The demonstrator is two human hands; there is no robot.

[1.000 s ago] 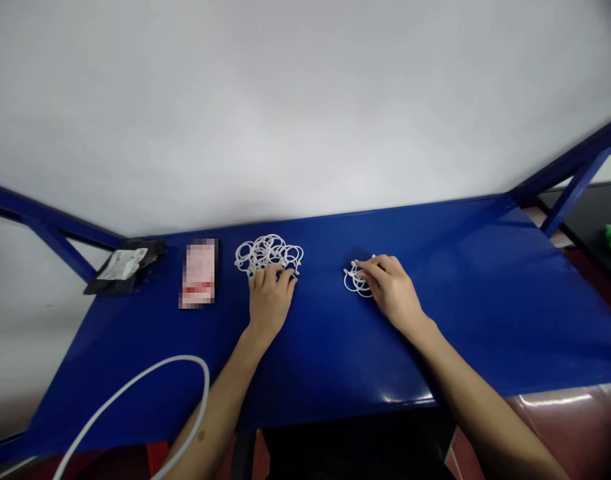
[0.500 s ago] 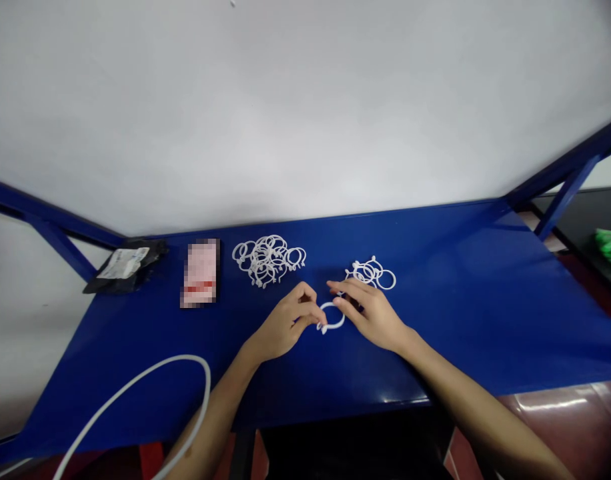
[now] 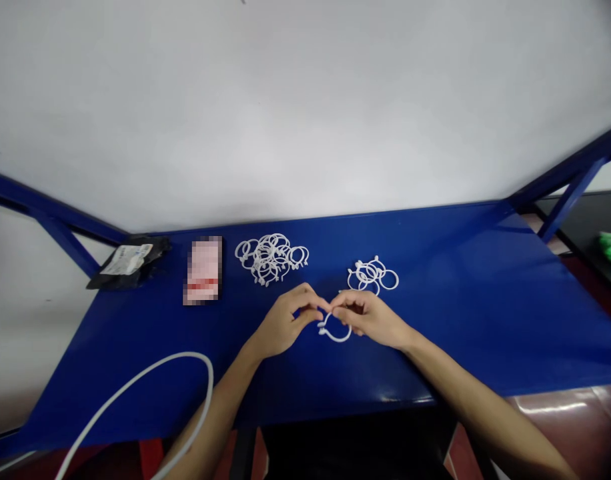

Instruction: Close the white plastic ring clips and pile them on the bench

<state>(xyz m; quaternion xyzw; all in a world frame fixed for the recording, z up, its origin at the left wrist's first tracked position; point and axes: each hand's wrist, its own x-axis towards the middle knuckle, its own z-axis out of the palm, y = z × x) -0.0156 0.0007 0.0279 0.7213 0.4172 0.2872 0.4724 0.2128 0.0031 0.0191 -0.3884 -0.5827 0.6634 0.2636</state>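
White rings [image 3: 269,254] (plain), blue table [image 3: 455,287]

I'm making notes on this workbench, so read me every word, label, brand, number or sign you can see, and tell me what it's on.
Nothing can be read.
White label on the black bag: print too small and blurred.
Pink panel: pixelated.
White rings: no lettering visible.

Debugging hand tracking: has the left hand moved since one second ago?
Yes: against the blue table, the left hand moved rightward and toward the table's front edge.
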